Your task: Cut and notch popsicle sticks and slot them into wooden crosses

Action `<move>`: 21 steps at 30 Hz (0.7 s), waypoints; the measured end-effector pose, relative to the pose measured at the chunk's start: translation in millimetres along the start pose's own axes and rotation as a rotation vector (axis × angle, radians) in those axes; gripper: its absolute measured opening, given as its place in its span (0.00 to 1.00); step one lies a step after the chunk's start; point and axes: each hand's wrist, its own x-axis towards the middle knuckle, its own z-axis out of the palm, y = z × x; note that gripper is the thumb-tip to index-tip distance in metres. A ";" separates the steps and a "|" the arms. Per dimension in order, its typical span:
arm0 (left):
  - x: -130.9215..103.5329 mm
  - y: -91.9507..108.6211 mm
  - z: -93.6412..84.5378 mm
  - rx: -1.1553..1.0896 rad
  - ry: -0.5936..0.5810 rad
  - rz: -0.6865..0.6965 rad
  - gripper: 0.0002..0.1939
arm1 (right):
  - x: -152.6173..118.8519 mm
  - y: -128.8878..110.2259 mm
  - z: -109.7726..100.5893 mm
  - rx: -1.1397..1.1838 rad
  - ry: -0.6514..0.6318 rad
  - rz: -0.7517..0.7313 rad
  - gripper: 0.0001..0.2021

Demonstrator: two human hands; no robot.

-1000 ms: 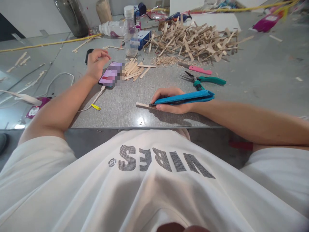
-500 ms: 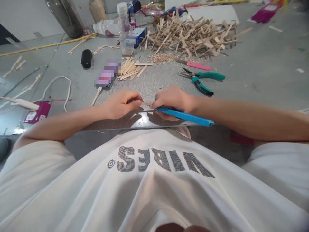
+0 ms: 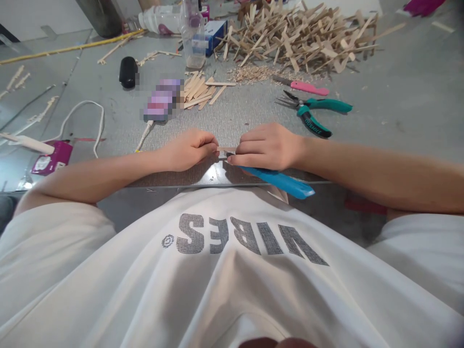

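Near the table's front edge, my left hand (image 3: 192, 150) is closed, pinching the end of a thin wooden craft stick (image 3: 225, 149) between thumb and fingers. My right hand (image 3: 270, 146) is wrapped round a blue-handled knife (image 3: 286, 182). Its handle slants back past the table edge toward my shirt. A dark tip, likely the blade, shows by my right thumb, close against the stick. My right fingers cover the stick's other end, so I cannot see how far it reaches. Beyond my hands lies a small bundle of flat craft sticks (image 3: 197, 90).
A large heap of craft sticks (image 3: 300, 36) lies at the back, with wood shavings (image 3: 252, 74) before it. Green-handled pliers (image 3: 313, 113) and a pink-handled blade (image 3: 308, 87) rest at right. A phone (image 3: 163, 101) with its cable and a black case (image 3: 128, 72) lie left.
My right hand has turned, its fingers now lying further over the stick, and the knife's handle end has dipped toward me. More stick shows between my hands. The view has tilted slightly down.
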 end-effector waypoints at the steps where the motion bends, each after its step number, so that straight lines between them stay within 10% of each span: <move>1: 0.5 0.1 -0.2 -0.013 -0.003 -0.007 0.13 | -0.7 0.5 0.6 -0.002 0.000 -0.002 0.08; 21: 4.6 -4.9 -2.9 -0.074 -0.030 0.001 0.14 | 4.3 -0.8 -5.6 0.050 -0.127 0.032 0.13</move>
